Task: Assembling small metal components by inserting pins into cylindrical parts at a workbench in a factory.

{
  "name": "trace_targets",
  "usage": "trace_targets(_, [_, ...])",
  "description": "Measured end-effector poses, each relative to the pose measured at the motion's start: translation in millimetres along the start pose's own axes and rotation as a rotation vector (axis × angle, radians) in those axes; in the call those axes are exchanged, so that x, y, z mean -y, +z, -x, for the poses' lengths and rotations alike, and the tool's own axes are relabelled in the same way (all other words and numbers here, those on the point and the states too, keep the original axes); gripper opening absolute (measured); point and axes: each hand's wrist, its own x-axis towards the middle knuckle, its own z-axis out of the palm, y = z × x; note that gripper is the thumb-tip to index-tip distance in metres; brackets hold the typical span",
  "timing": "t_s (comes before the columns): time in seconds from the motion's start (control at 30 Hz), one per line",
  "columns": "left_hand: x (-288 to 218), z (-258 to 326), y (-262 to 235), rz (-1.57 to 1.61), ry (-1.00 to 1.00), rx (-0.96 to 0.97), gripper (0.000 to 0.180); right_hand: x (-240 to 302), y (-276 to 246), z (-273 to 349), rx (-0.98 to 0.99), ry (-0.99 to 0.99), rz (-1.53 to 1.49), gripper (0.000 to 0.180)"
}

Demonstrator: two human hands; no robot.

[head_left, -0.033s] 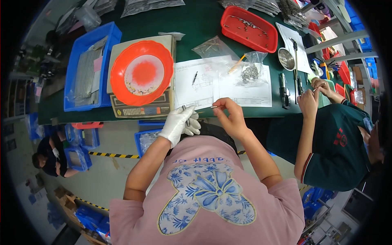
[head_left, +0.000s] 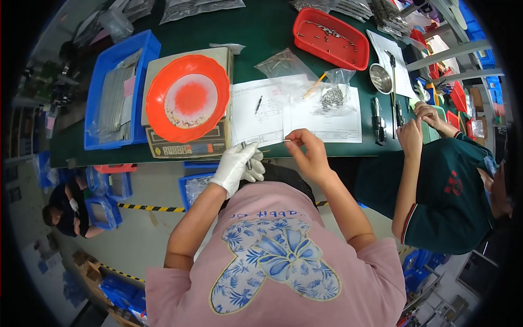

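Observation:
My left hand [head_left: 236, 166], in a white glove, is closed around a slim dark metal rod [head_left: 248, 163] near the table's front edge. A thin tip juts out to the right of the gloved fingers; the kind of tool is not clear. Just to the right, my bare right hand [head_left: 309, 155] pinches a small silvery metal pin [head_left: 287, 140] between thumb and fingertips. Pin and rod are a short way apart. Beyond the hands lie printed drawing sheets [head_left: 248, 122] with a pen [head_left: 259, 104] on them. A clear plastic bag of small metal pins [head_left: 333, 97] rests on the right sheet.
An orange-red plate [head_left: 217, 98] sits on a cardboard box [head_left: 188, 148], beside a blue bin [head_left: 91, 122] of bagged parts. A red tray [head_left: 305, 46] holds scattered pins. Rightward are a metal bowl [head_left: 381, 79], gauges [head_left: 377, 122] and a co-worker's hands [head_left: 412, 133].

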Motion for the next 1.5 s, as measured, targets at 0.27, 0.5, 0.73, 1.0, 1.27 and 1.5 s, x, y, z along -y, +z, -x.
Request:
trace_targets(0.27, [15.8, 4.5, -17.9, 0.046, -0.064, -0.087, 0.028, -82.8, -26.5, -34.1, -0.189, -0.090, 0.866, 0.020])
trace_targets(0.5, [35.4, 6.6, -38.0, 0.140, -0.095, -0.198, 0.026, -108.5, -22.9, -41.4, -0.247, -0.148, 0.917, 0.019])
trace_targets(0.73, [26.7, -4.3, -31.5, 0.177, -0.086, -0.185, 0.024, -128.6, -24.2, -40.5, -0.229, -0.093, 0.960, 0.020])
trace_targets(1.0, [29.7, -0.6, -27.5, 0.163, -0.060, -0.174, 0.023, -122.3, -35.6, -34.5, -0.152, 0.062, 0.968, 0.021])
trace_targets(1.27, [27.2, -0.7, -32.9, 0.229, -0.076, -0.135, 0.023, -114.1, -49.4, -72.3, -0.065, 0.186, 0.929, 0.024])
trace_targets(1.5, [29.6, 1.3, -36.8, 0.225, -0.059, -0.113, 0.024, -113.9, -115.0, -191.8, -0.395, 0.357, 0.911, 0.034])
